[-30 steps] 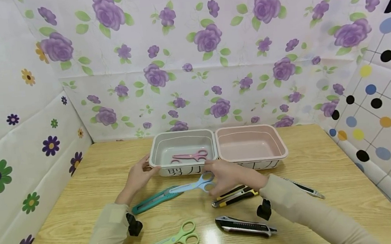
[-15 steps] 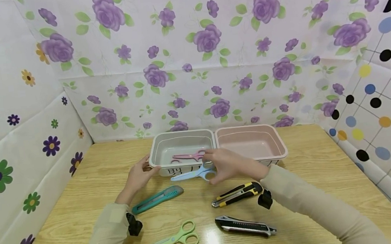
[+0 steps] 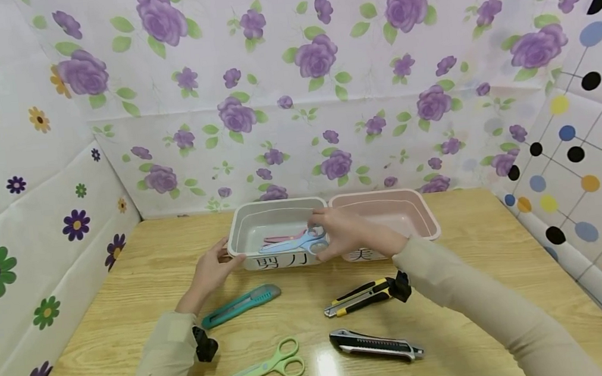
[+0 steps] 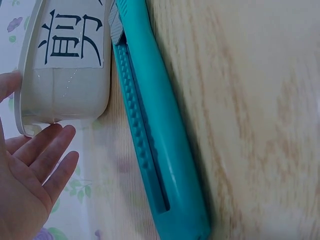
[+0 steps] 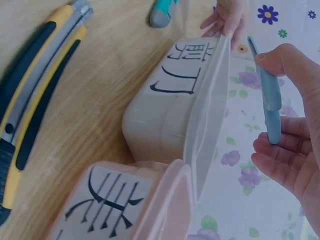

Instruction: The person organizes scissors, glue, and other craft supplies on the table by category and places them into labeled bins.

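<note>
— How's the right hand [image 3: 345, 232] set?
— Pinching the blue scissors [image 3: 286, 246] by their handles over the gray bin [image 3: 248, 264], probably to keep fingers clear of the blades.
— And the left hand [image 3: 213, 272]?
— Gripping the gray bin's left end, likely steadying it. Pink scissors [image 3: 278, 238] lie inside; the pink bin [image 3: 388, 204] stands just to its right.

The left arm [image 3: 160, 355] and right arm [image 3: 478, 304] both reach forward, angled inward. The left hand [image 3: 213, 274] has its thumb [image 4: 7, 84] spread from loosely extended fingers [image 4: 55, 149]. The right hand [image 3: 346, 232] pinches, thumb opposite curved fingers [image 5: 275, 169].
</note>
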Demonstrator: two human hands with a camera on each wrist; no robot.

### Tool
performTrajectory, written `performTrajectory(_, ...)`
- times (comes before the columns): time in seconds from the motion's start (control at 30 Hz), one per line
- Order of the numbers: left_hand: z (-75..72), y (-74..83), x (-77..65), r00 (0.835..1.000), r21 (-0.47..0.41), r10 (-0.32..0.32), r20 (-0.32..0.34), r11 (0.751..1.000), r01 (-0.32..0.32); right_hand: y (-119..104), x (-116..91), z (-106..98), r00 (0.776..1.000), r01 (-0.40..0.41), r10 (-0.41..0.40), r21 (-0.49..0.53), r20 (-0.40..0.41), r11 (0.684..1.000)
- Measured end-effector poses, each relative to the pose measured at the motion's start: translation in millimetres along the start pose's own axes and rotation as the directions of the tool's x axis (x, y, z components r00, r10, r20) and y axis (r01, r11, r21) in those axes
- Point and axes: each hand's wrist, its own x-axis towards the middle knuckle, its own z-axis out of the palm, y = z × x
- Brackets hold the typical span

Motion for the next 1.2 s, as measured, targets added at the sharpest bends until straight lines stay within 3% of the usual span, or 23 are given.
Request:
performTrajectory(0.23,-0.9,0.4,-1.3,1.000,0.005,0.002,-0.001,1.000,-0.002,6,8,-4,1.000,0.021,-0.022,-0.018,-0.021,1.000)
performTrajectory(0.53,0.0,-0.4,-1.9,1.000,-0.004,0.008,0.000,1.000,-0.008,17,15,-3,0.998,-0.047,0.047,0.002,-0.030,0.999)
performTrajectory(1.2,-0.4,-2.2,1.0,1.000,-0.027,0.007,-0.006,1.000,-0.008,43,24,20,0.992,-0.103,0.101,-0.025,-0.077,0.994)
